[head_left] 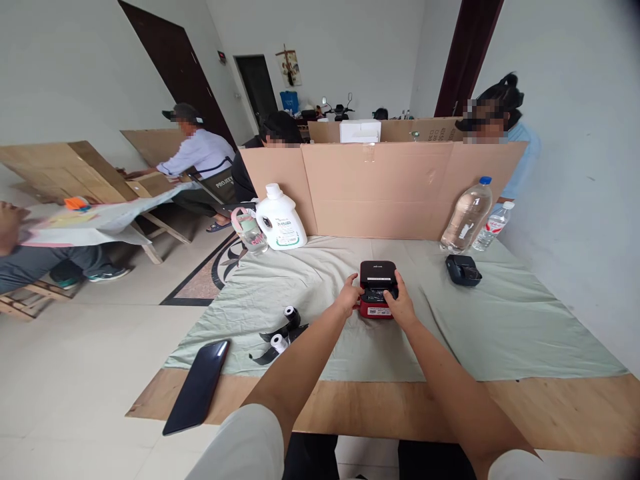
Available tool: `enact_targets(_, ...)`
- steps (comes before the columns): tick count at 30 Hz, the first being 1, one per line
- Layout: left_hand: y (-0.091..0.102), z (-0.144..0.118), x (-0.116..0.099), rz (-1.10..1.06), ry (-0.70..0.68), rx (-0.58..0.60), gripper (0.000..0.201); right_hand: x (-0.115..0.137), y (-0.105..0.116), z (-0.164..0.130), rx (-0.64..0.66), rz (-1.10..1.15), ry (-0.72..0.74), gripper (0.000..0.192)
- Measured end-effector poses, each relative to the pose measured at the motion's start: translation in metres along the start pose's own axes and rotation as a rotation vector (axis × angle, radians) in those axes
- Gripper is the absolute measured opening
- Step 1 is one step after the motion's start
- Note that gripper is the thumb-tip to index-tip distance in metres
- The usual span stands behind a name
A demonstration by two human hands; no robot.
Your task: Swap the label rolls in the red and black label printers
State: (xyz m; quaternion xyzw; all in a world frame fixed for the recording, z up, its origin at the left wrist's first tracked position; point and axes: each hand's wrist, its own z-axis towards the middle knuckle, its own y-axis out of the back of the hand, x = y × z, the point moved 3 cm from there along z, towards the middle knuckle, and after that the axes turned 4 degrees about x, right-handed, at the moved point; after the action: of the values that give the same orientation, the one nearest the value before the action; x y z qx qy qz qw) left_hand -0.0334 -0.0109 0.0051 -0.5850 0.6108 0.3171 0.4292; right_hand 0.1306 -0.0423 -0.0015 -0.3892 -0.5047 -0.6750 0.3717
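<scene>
Grip: left hand (350,297) and right hand (403,309) flank red-black device (377,311), touching its sides; firmness cannot tell. Cloth (370,360) beneath grip: wrinkled, could drag if device slides. Lid (379,271), seemingly raised, between hands: if bumped, might nip right thumb (389,298). Rolls (279,343) left of grip, beside left forearm (301,363): sweeping arm could scatter them.

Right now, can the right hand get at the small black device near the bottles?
Probably yes: the right hand is at the red device, and only green cloth shows between there and the small black device.
</scene>
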Motion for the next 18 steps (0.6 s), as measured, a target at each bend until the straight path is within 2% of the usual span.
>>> enact_targets(3, -0.001, 0.001, -0.001, -0.028, -0.126, -0.009, 0.085, 0.006, 0.006, 0.003, -0.006, -0.075, 0.059, 0.076)
enact_targets(7, -0.007, 0.006, -0.004, -0.083, -0.319, 0.053, 0.073, 0.013, 0.014, 0.011, 0.044, -0.166, 0.089, 0.079)
enact_targets(10, -0.011, 0.009, -0.006, -0.100, -0.352, 0.098, 0.067, 0.015, 0.018, 0.016, 0.101, -0.210, 0.088, 0.061)
enact_targets(13, -0.012, 0.009, -0.005, -0.086, -0.354, 0.090, 0.064, 0.015, 0.021, 0.020, 0.133, -0.287, 0.070, 0.041)
enact_targets(16, -0.010, 0.007, -0.001, -0.072, -0.371, 0.054, 0.056, 0.021, 0.022, 0.028, 0.160, -0.420, 0.109, 0.035)
enact_targets(18, -0.009, 0.005, 0.006, -0.060, -0.375, 0.018, 0.052, 0.025, 0.017, 0.039, 0.235, -0.544, 0.140, 0.033)
